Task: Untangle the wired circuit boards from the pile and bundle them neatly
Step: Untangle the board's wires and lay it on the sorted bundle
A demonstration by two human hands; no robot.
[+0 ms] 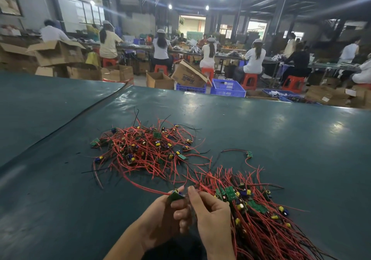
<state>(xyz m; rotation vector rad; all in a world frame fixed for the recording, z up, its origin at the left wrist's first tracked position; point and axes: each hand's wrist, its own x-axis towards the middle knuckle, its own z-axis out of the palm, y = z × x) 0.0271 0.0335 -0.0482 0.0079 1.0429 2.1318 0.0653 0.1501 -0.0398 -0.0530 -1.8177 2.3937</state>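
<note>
A tangled pile of small green circuit boards with red and black wires [144, 147] lies in the middle of the dark green table [281, 139]. A straighter bundle of wired boards [259, 209] lies at the right, its wires running toward me. My left hand [160, 217] pinches one green circuit board [176, 195] near the table's front edge. A red wire runs from that board back to the pile. My right hand [210, 213], close beside the left, pinches wires at the bundle's near end. One loose board [249, 154] lies apart, behind the bundle.
A black seam [80, 115] crosses the table at the left. Beyond the far edge stand blue crates [227, 88], cardboard boxes [60, 54] and several seated people at other benches.
</note>
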